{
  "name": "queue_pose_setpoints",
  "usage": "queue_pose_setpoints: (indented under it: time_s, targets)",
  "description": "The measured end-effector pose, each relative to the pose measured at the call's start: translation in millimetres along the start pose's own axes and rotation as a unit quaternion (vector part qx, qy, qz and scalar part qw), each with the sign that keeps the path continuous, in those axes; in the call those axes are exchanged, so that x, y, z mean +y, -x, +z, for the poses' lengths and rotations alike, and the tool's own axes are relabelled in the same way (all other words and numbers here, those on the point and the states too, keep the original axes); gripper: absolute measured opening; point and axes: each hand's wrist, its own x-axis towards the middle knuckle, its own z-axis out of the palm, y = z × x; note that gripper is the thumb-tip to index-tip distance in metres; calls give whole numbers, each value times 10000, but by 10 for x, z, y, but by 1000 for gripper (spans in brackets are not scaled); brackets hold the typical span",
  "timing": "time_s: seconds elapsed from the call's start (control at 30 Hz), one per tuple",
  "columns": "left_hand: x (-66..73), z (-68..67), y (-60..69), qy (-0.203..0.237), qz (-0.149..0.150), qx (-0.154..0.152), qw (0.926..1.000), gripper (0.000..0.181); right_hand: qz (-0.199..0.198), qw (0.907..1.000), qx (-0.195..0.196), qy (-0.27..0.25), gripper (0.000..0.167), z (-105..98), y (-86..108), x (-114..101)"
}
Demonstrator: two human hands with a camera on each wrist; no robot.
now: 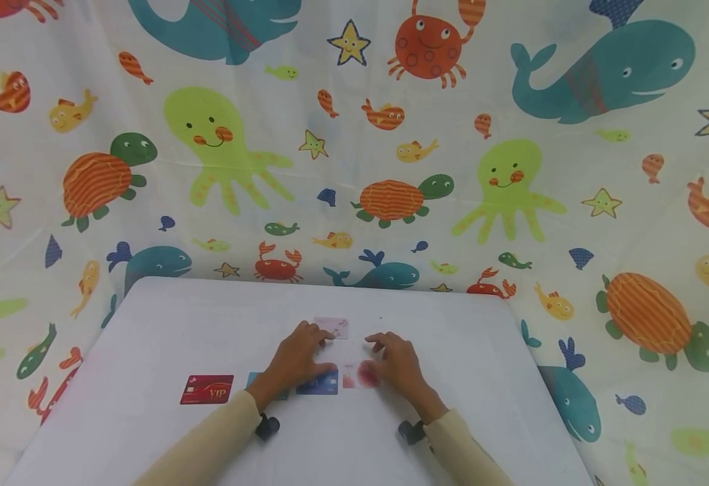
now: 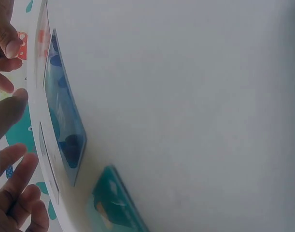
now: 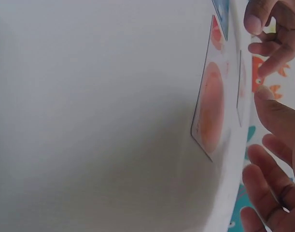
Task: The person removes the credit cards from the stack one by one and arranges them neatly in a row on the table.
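My left hand (image 1: 298, 354) hovers above a blue card (image 1: 323, 385), its fingers loosely bent with nothing between them. A teal card (image 1: 254, 380) is partly covered by my left wrist. Beyond the fingertips lies a pale pink card (image 1: 337, 327), farther back than the others. My right hand (image 1: 396, 363) is over the right end of a white card with red circles (image 1: 352, 376); its fingers are also loosely bent and hold nothing. In the right wrist view, that hand's thumb and fingers (image 3: 260, 181) stand apart, clear of the white card (image 3: 208, 104).
A red VIP card (image 1: 206, 389) lies at the left end of the front row. The cards rest flat on a white table (image 1: 452, 324). Behind its far edge hangs a curtain (image 1: 342, 175) printed with sea animals.
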Motion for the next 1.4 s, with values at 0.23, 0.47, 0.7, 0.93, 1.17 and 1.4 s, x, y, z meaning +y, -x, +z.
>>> queue_pose_setpoints:
  time_s: [0.23, 0.47, 0.7, 0.93, 1.17, 1.4]
  targets:
    - [-82, -62, -49, 3, -147, -74, 9999, 62, 40, 10000, -11, -48, 43, 37, -105, -35]
    - [-184, -79, -95, 26, -226, -123, 9997, 60, 96, 9999, -30, -59, 46, 70, -184, -76]
    - [-264, -91, -141, 100, -439, -76, 9990, 60, 186, 9998, -60, -49, 46, 73, -273, -147]
    - [-320, -120, -164, 143, -495, -52, 9987, 62, 154, 9998, -72, -33, 45, 112, -346, -159]
    - [-382, -122, -209, 232, -513, -38, 9984, 61, 232, 9997, -43, -4, 46, 155, -439, -178]
    - [-394, -144, -250, 199, -637, -143, 9977, 63, 303, 9995, -85, 88, 48, 203, -523, -175]
